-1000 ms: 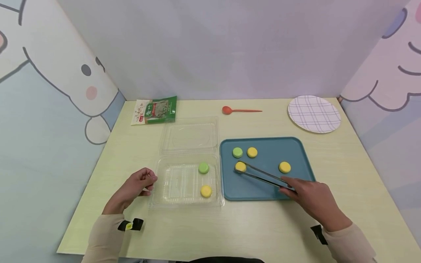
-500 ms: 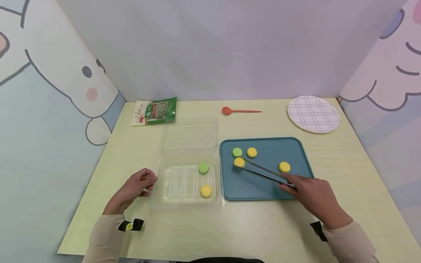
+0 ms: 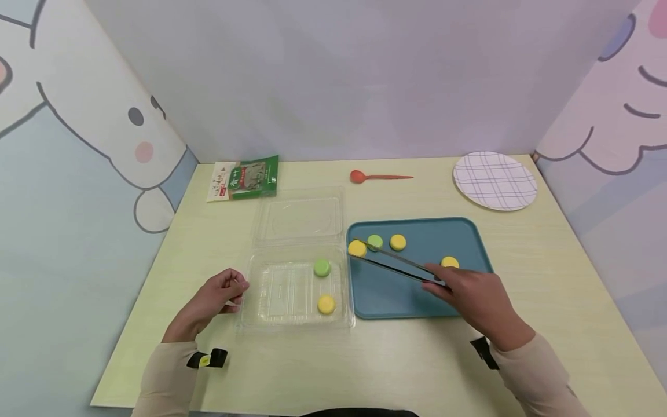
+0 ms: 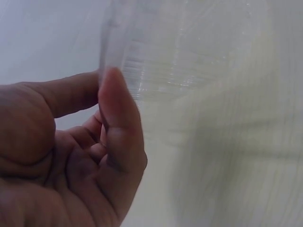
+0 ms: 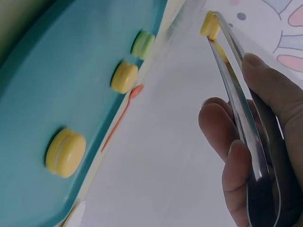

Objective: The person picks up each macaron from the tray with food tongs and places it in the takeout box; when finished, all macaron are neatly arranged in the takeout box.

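Observation:
My right hand (image 3: 479, 304) holds metal tongs (image 5: 259, 182), with a yellow macaron (image 3: 356, 249) pinched between their tips. In the head view that macaron overlaps the left edge of the blue tray (image 3: 396, 304); the right wrist view shows it up off the tray. Still on the tray are a green macaron (image 3: 374, 242) and two yellow macarons (image 5: 66, 153). An opened clear plastic container (image 3: 283, 294) lies left of the tray, with a green macaron (image 3: 322, 267) and a yellow macaron (image 3: 326, 304) inside. My left hand (image 3: 211, 298) pinches its left rim between thumb and finger.
The container's clear lid (image 3: 299, 217) lies folded back behind it. Along the back are a green and white packet (image 3: 254, 176), a red spoon (image 3: 358, 176) and a checked plate (image 3: 495, 180). Walls enclose the table's back and sides.
The tongs have closed on the yellow macaron, lifted it and carried it left to the tray's edge, the right hand moving along. The left hand stays at the container's rim.

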Available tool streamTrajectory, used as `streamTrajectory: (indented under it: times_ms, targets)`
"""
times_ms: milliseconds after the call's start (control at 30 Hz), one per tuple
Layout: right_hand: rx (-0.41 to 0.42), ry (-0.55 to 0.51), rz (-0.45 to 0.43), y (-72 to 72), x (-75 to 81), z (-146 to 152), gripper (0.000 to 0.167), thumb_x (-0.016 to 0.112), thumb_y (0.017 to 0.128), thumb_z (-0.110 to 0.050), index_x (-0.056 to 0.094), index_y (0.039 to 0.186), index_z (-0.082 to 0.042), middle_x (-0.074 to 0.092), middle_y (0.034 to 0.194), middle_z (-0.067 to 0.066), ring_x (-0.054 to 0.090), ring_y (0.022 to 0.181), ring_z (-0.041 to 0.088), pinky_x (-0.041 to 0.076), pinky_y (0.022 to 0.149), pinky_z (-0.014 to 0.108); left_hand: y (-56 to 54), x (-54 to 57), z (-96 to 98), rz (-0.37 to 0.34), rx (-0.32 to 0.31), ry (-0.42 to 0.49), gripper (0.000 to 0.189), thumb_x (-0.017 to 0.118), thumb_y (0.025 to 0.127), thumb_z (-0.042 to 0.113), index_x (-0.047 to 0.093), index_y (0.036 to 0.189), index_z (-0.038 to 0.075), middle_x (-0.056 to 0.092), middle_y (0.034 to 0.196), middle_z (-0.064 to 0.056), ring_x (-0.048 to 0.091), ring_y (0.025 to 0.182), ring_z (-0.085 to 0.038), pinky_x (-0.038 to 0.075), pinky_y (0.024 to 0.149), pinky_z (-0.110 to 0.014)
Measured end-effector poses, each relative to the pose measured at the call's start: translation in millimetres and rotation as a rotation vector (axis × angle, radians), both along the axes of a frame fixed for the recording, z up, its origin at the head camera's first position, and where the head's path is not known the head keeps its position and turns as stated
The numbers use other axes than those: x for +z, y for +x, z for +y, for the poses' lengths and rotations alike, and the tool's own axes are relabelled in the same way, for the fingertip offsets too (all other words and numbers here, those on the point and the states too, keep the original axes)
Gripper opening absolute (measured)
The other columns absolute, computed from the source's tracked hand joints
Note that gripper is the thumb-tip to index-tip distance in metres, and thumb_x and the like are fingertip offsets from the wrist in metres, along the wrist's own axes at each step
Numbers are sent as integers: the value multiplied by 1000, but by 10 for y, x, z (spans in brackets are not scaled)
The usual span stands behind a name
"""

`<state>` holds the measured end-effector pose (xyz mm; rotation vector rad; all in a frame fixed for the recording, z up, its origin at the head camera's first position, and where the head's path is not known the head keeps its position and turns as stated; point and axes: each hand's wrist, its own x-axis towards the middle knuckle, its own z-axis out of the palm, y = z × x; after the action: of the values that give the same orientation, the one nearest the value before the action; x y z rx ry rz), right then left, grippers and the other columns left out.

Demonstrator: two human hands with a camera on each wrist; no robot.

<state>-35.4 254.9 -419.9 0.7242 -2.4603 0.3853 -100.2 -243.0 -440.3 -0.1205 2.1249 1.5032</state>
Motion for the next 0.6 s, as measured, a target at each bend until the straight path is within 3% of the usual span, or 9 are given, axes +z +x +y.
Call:
streamTrajectory:
  times_ms: [267,600]
  targets:
    - [70,-2,4,-75,-30,-208,59,39,103,-60,75,106,-13,71,71,-2,58,51,7,35,39,23,5,1,5,5,7,-10,18,56,105,16,49,108,-1,54,81,-7,53,72,-15,53,64,-28]
    - [97,19,-26,-156,-53,-425,57,35,103,-61,65,100,-13,66,67,-8,51,45,4,32,37,22,-2,-3,8,-2,11,-17,17,55,105,14,49,109,-1,54,82,-7,53,73,-15,53,64,-29]
